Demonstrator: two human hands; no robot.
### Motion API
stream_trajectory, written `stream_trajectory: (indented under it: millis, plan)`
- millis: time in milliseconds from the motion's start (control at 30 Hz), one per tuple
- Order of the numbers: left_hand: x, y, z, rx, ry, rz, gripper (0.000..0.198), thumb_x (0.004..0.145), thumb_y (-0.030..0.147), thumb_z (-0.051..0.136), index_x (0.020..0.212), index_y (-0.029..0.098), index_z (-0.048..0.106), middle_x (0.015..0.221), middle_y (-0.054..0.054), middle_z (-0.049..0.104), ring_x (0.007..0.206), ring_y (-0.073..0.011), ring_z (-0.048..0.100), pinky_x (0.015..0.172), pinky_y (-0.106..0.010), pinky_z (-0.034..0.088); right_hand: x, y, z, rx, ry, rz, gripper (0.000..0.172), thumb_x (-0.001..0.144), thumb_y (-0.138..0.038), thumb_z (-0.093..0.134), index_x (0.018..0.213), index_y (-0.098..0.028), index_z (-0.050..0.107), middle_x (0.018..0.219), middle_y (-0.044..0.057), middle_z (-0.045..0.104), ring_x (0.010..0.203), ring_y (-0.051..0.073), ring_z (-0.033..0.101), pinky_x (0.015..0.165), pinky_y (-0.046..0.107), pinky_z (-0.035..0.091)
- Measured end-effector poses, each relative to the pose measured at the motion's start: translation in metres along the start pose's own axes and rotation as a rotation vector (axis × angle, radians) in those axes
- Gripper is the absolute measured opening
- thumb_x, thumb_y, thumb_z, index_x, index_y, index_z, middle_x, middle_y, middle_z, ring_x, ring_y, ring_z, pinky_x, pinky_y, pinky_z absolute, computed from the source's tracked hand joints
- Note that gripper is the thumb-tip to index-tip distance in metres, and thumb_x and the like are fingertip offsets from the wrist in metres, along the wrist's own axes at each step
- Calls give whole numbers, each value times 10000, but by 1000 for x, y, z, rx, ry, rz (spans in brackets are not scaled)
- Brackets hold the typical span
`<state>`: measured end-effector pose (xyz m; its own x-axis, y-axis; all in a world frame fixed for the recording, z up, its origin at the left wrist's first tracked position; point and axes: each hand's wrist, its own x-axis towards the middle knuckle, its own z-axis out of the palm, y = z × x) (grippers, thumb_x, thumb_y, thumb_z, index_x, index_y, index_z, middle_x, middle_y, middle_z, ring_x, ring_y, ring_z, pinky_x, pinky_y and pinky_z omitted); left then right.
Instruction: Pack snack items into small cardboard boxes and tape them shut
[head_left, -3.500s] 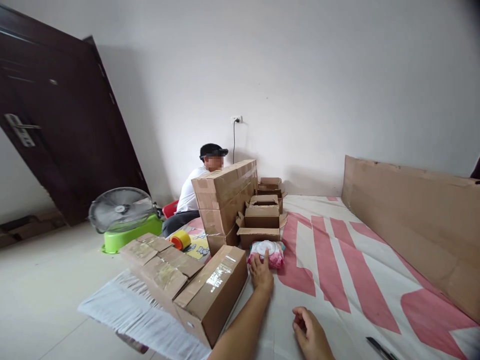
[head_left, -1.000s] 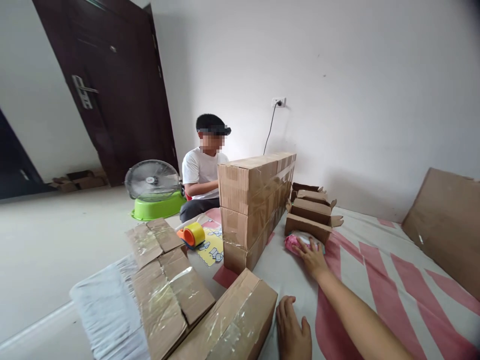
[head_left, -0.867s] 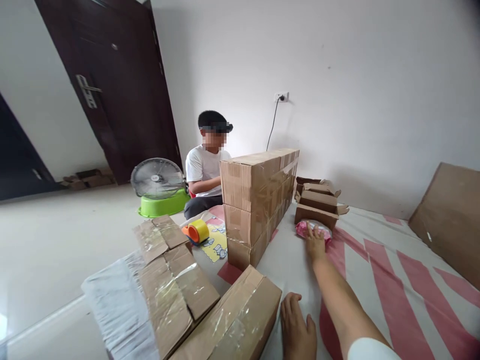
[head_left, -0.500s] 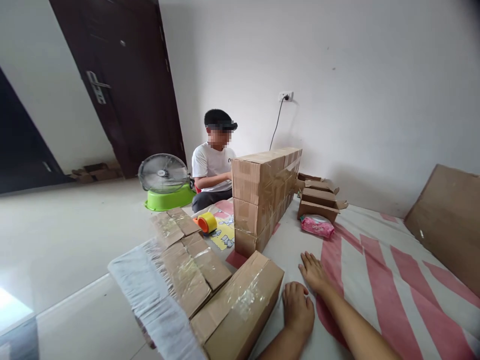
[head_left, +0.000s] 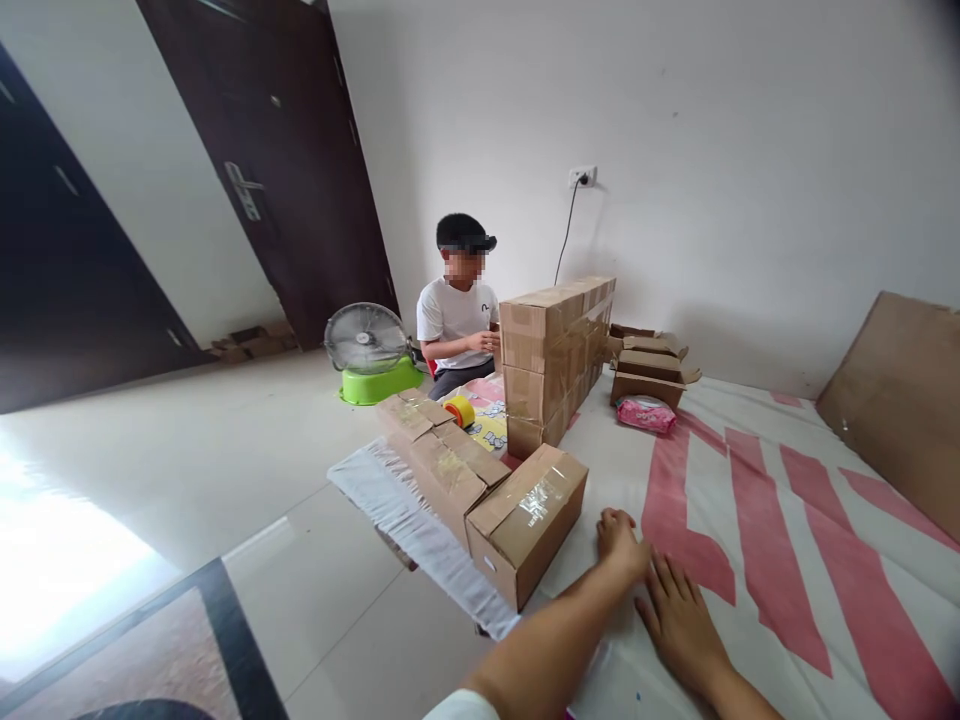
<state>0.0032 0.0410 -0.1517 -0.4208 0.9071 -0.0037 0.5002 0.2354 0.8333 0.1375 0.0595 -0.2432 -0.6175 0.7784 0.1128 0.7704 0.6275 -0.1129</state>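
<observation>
Both my hands rest on the white mat with pink stripes. My left hand lies just right of a taped cardboard box, fingers bent down onto the mat, holding nothing. My right hand lies flat beside it with fingers stretched out, also holding nothing. A pink wipes pack lies far ahead on the mat, out of reach of both hands, in front of several small open cartons.
A tall stack of taped boxes stands mid-mat; a seated person is behind it. Taped cartons lie on plastic sheeting. Nearby are a tape dispenser, a fan on a green basin, and a cardboard sheet.
My right hand left the pink pack and drew back to the near mat beside my left hand. The view has pulled back and turned left.
</observation>
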Motion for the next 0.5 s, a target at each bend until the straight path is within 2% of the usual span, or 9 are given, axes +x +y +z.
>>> stream_trajectory:
  millis: [67,133,167,200,233,267,367,433,500]
  plan:
    - [-33,5,-20,-46,-115,180,356,669,164,689,1019,179,622,1187,-80,567,1092,-209,548,975,-305,428,-32,-3,12,47,44,-113,574,890,-501,411,1392,-234,492,1492,77,395,1406,325,301,1137,556,266]
    - [-54,5,-61,-126,-156,505,369,708,229,690,1069,213,616,1213,-58,583,1098,-189,554,993,-294,428,-58,-3,24,91,56,-191,547,881,-500,436,1389,-304,485,1482,48,399,1379,332,350,1104,575,329]
    - [-56,4,-89,-148,-89,651,309,770,253,631,1075,205,610,1210,-77,589,1105,-198,556,999,-325,429,-67,-3,28,113,54,-212,548,877,-506,446,1400,-343,454,1484,30,388,1368,332,367,1085,581,358]
    - [-53,2,-121,-132,36,700,244,814,269,584,1046,200,613,1186,-88,600,1116,-208,552,1010,-354,422,-75,-4,30,138,53,-222,559,872,-517,454,1412,-377,413,1488,11,372,1364,331,373,1070,586,379]
    - [-45,-1,-157,-99,231,640,164,831,277,562,961,198,624,1139,-88,617,1103,-213,556,1011,-372,419,-80,-4,31,162,53,-222,575,869,-530,459,1423,-403,371,1493,-5,356,1364,328,372,1063,590,389]
    - [-33,-5,-193,-50,422,494,112,822,280,572,884,204,625,1107,-74,626,1105,-213,552,1023,-375,408,-84,-5,31,182,54,-217,591,866,-542,462,1430,-417,335,1496,-17,342,1367,326,365,1065,591,390]
    - [9,-23,-293,-28,683,255,144,856,251,533,930,155,613,1258,-132,530,1277,-261,407,1129,-449,250,-87,-11,24,204,48,-196,621,864,-565,464,1440,-409,290,1506,-25,314,1379,321,341,1092,586,361]
    - [26,-39,-335,-30,792,113,186,849,272,575,972,136,607,1328,-148,477,1353,-307,302,1148,-499,168,-86,-16,17,197,34,-187,610,874,-565,448,1440,-392,299,1509,-20,308,1383,313,335,1109,575,339]
    - [29,-58,-350,-48,869,-8,269,864,321,586,1056,133,589,1336,-142,478,1330,-315,341,1117,-528,230,-86,-19,11,194,15,-173,591,883,-566,428,1434,-377,333,1506,-12,321,1383,309,336,1117,564,329]
